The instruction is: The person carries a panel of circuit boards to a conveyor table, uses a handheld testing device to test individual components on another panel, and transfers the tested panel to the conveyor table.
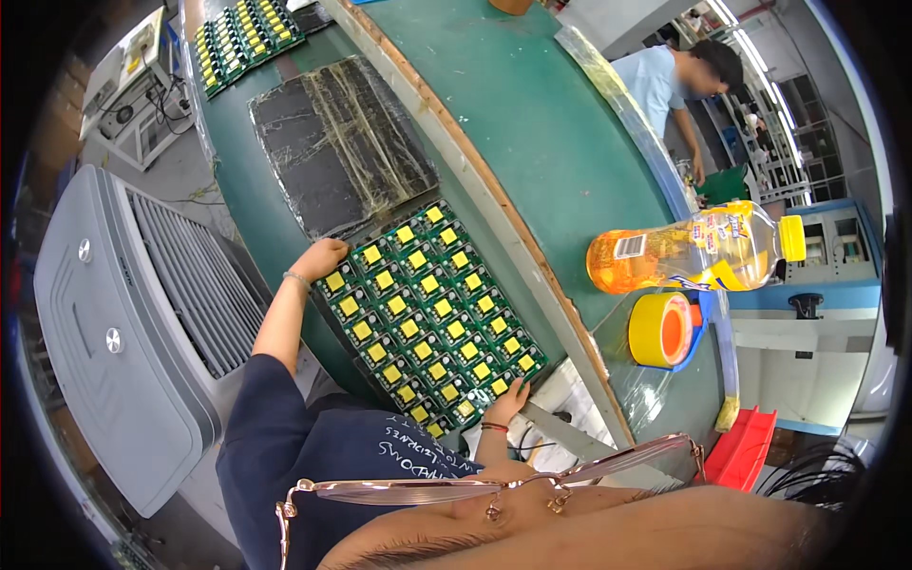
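A large panel of green circuit boards (433,309) with rows of yellow-topped components lies across the green bench in front of me. My left hand (325,259) grips its far left corner, fingers curled at the edge. At the near right corner, my right hand (507,403) is closed on the edge with fingertips showing over the boards. The undersides of both grips are hidden. Just beyond the panel sits a flat black sheet (332,142) crossed with shiny, wrinkled tape.
Another circuit-board panel (245,43) lies farther along the bench. A raised wooden-edged ledge (494,180) runs along the right, bearing a drink bottle (684,249) and a tape roll (659,330). A grey slatted machine (142,313) stands left; a co-worker (665,81) is at far right.
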The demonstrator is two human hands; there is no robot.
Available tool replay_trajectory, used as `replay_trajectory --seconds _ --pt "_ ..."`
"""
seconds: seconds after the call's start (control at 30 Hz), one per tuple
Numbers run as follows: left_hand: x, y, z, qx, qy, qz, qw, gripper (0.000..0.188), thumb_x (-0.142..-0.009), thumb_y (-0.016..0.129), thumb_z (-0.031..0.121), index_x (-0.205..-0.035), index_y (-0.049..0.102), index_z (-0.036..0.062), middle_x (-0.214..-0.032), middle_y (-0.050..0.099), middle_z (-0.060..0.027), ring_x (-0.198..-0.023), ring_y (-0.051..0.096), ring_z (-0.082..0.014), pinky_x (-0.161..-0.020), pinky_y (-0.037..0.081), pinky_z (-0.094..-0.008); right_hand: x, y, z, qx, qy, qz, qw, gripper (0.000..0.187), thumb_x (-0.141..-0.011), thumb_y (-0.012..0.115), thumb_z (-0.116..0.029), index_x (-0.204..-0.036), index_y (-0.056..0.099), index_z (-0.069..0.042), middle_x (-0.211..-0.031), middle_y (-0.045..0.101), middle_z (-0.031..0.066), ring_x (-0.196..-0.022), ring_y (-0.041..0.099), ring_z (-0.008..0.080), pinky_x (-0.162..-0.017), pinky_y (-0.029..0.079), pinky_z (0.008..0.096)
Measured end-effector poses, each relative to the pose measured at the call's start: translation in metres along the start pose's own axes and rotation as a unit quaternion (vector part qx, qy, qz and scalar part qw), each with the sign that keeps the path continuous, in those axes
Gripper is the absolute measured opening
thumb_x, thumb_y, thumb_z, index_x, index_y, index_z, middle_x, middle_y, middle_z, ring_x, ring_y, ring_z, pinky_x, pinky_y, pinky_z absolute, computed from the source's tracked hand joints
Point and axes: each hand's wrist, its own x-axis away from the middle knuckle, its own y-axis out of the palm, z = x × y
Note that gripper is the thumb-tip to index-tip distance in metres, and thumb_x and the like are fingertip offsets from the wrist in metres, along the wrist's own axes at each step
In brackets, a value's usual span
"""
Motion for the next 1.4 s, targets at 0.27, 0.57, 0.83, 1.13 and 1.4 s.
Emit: replay_trajectory --seconds 0.27,0.57,0.83,1.13,1.4 --pt "-0.010 0.019 -0.024 -0.001 -0.073 0.119 0.990 0.030 -0.085 0.052 0.023 -0.091 0.067 -0.0022 -0.091 0.066 -0.0222 -0.087 0.063 -0.0349 -0.082 0.047 -0.0385 0.004 0.001 -0.013 -0.060 0.083 0.017 0.995 0.071 -0.086 0.061 -0.033 -0.143 0.028 -0.008 -0.143 0.035 0.0134 -0.125 0.037 0.0299 -0.101 0.032 0.0454" --pt "-0.019 0.049 -0.069 0.170 -0.072 0.347 0.919 0.031 -0.084 0.051 0.023 -0.084 0.069 -0.0016 -0.073 0.067 -0.0152 -0.068 0.063 -0.0221 -0.066 0.048 -0.0325 -0.016 -0.001 -0.009 0.119 -0.080 0.005 0.990 0.051 -0.088 0.056 -0.033 -0.110 0.058 0.013 -0.110 0.062 0.0180 -0.098 0.056 0.0266 -0.091 0.039 0.0327" --pt "-0.025 0.054 -0.066 0.254 -0.091 0.385 0.882 0.035 -0.088 0.047 0.027 -0.082 0.068 -0.0005 -0.077 0.066 -0.0171 -0.074 0.063 -0.0325 -0.070 0.047 -0.0402 -0.036 -0.001 0.015 0.042 -0.015 0.006 0.999 0.057 -0.090 0.051 -0.045 -0.099 0.062 0.011 -0.098 0.066 0.0162 -0.086 0.058 0.0236 -0.080 0.044 0.0329" --pt "0.004 0.070 -0.029 -0.122 -0.089 0.242 0.958 0.053 -0.093 0.035 0.047 -0.103 0.064 0.0034 -0.107 0.064 -0.0183 -0.107 0.056 -0.0358 -0.093 0.038 -0.0497 -0.032 0.007 0.032 -0.132 0.020 -0.050 0.990 0.058 -0.097 0.038 -0.044 -0.126 0.048 0.006 -0.123 0.055 0.0124 -0.107 0.054 0.0227 -0.094 0.040 0.0322" --pt "0.051 0.116 -0.034 -0.057 -0.032 0.389 0.919 0.052 -0.094 0.042 0.042 -0.121 0.051 -0.0025 -0.129 0.049 -0.0235 -0.127 0.037 -0.0426 -0.104 0.032 -0.0477 -0.040 0.004 0.028 -0.064 0.048 -0.158 0.984 0.080 -0.092 0.041 -0.056 -0.143 0.021 0.003 -0.141 0.036 0.0164 -0.123 0.043 0.0264 -0.102 0.036 0.0364"
